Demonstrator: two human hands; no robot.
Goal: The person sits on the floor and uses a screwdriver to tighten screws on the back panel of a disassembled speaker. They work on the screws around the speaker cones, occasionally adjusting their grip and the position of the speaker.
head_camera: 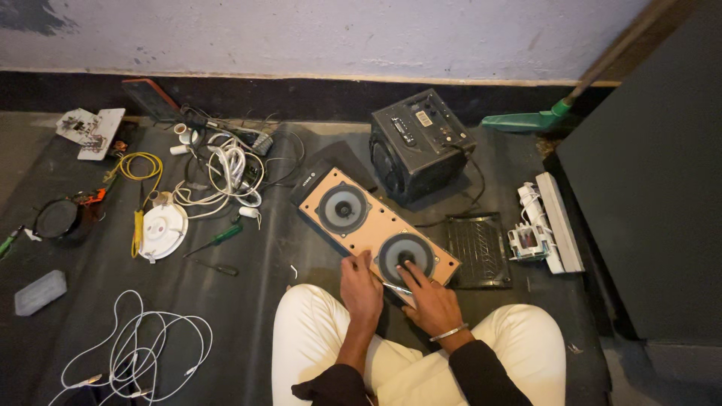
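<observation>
Item one: my left hand (pixel 361 287), fingers curled loosely, rests on the near edge of the speaker panel (pixel 368 225), a long tan board with two round speaker cones that lies flat on the dark floor mat (pixel 256 301) just ahead of my crossed legs.

Item two: my right hand (pixel 429 297), a metal bangle (pixel 449 333) at the wrist, has its fingers spread narrow onto the nearer speaker cone (pixel 406 256). A thin silver tool (pixel 396 288) lies between the two hands, under the right fingers; I cannot tell whether it is truly gripped.

Item three: the farther speaker cone (pixel 343 209) sits beyond my left hand, untouched.

Item four: a black radio box (pixel 420 143) stands past the panel, well ahead of my right hand. A black grille (pixel 478 249) lies just right of that hand, and a white plastic assembly (pixel 543 225) farther right.

Item five: left of my left hand, well apart, lie a green-handled screwdriver (pixel 216 238), a round white fitting (pixel 163 230), a tangle of white cable (pixel 229 173) and a yellow wire (pixel 143 167). A loose white cord (pixel 143 346) lies near my left knee.
</observation>
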